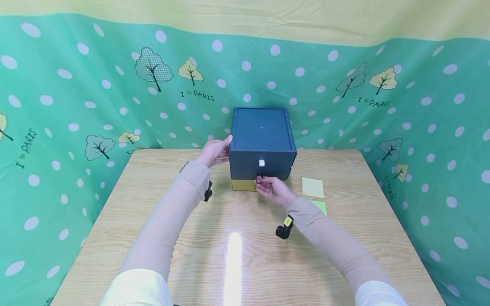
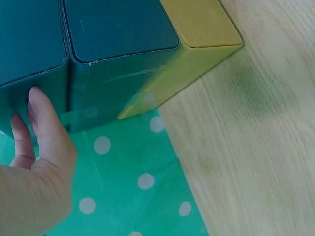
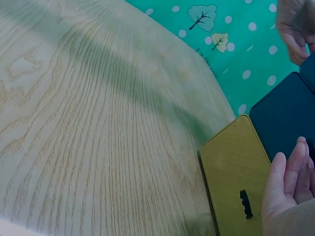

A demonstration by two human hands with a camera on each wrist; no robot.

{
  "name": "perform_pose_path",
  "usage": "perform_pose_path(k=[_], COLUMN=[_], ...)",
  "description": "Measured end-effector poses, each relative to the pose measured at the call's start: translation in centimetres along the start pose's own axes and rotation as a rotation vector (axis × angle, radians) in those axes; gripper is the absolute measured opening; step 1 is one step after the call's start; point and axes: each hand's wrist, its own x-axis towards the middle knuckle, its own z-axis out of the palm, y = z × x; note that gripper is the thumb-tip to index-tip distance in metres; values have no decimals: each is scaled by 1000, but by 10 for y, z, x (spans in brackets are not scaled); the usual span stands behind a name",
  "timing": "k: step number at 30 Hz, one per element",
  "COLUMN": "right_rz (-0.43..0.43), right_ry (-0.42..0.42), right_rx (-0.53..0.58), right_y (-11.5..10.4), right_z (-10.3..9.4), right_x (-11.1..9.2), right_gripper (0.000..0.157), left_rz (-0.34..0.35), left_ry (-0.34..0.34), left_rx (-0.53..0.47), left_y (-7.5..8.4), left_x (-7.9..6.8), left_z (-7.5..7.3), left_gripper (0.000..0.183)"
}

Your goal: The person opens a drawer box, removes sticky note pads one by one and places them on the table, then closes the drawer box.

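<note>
A small stack of drawers stands at the back of the table, with a dark blue top drawer (image 1: 245, 163), another dark blue drawer (image 2: 118, 29) under it and a yellow bottom drawer (image 1: 242, 185). My left hand (image 1: 215, 152) rests at the top drawer's left side, fingers fairly straight along its wall. In front, my right hand (image 1: 272, 189) has curled fingers at the middle drawer's black loop handle (image 1: 259, 179), pinching it. A white knob (image 1: 262, 162) sits on the top drawer's front. The yellow drawer carries its own black handle (image 3: 246, 204).
A pale yellow sticky note (image 1: 312, 187) lies right of the drawers, and a green one (image 1: 319, 206) is partly behind my right sleeve. A green dotted curtain (image 1: 115, 85) hangs around the back and sides of the wooden table (image 1: 153, 187).
</note>
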Motion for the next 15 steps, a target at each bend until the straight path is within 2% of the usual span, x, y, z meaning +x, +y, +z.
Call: perform_pose_path(k=[15], right_rz=[-25], right_ry=[-56], right_rx=[23], right_y=[4], right_z=[-5], right_x=[4], right_gripper=[19], left_rz=[-9], left_ry=[4], left_rx=[-1], left_y=[1], left_x=[-1], left_z=[1], left_gripper=[54])
